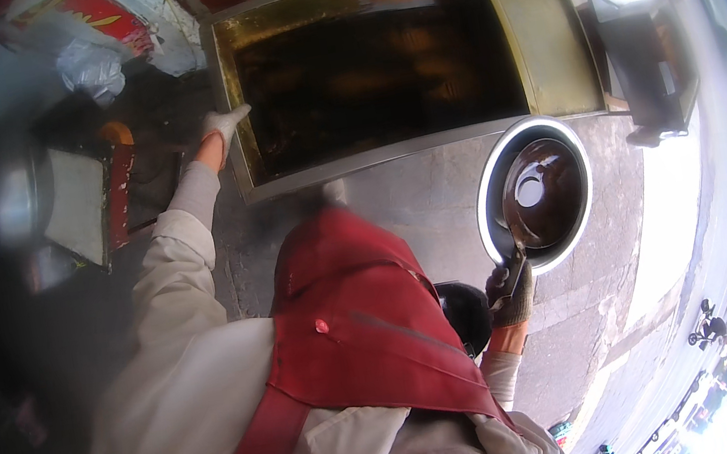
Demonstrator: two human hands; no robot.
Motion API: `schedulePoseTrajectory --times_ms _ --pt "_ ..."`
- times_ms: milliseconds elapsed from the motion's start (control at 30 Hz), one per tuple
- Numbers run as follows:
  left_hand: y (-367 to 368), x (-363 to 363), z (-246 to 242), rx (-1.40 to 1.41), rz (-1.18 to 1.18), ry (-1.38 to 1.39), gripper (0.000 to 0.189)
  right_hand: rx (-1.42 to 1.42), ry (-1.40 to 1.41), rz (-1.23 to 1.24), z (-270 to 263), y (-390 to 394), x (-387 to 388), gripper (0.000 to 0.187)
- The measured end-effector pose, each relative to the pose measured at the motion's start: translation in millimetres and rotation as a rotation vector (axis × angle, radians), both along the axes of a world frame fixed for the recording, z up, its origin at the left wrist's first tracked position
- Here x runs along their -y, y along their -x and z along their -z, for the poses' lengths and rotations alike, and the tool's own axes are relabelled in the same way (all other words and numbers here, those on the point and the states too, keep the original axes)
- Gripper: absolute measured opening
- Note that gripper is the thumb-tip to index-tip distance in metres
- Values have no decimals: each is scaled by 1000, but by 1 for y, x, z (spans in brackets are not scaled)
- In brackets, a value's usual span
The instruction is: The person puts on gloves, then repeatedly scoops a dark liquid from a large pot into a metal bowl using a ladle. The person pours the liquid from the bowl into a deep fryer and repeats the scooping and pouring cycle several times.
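Observation:
My left hand (224,129), in a pale work glove, rests on the left rim of a metal-framed vat (381,157) that holds dark liquid. Down at the right, my right hand (513,292), in a grey-brown glove, is closed around a handle at the lower edge of a round metal pot (485,208). The handle reaches into the pot; whether it belongs to a ladle or another tool is hard to tell. Dark brown liquid (555,196) with a bright reflection lies inside the pot.
A metal panel (551,40) adjoins the vat's right end. Plastic bags (93,70) lie at the upper left, above a red-edged board (121,194). A black round object (467,317) is beside my apron (363,312). Paved floor stretches right towards a street with parked vehicles.

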State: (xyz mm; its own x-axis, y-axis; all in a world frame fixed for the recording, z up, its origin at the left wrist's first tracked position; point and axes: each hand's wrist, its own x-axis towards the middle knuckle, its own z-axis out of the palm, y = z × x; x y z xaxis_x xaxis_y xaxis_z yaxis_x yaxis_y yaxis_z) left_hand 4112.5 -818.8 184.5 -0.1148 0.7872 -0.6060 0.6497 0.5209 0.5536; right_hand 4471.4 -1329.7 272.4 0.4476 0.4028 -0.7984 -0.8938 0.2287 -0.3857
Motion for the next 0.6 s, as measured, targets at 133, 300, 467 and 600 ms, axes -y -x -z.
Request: schedulePoseTrajectory --times_ms 133,300,467,600 --pt "1 -23 28 -176 71 -64 80 130 79 40 -21 20 -14 26" --pt "14 -37 57 -303 75 -157 87 71 83 214 -25 33 -21 25" --pt "35 -54 70 -277 162 -138 96 75 52 150 -6 28 -12 22" --pt "34 -53 55 -201 180 -154 98 76 75 174 2 16 -11 35"
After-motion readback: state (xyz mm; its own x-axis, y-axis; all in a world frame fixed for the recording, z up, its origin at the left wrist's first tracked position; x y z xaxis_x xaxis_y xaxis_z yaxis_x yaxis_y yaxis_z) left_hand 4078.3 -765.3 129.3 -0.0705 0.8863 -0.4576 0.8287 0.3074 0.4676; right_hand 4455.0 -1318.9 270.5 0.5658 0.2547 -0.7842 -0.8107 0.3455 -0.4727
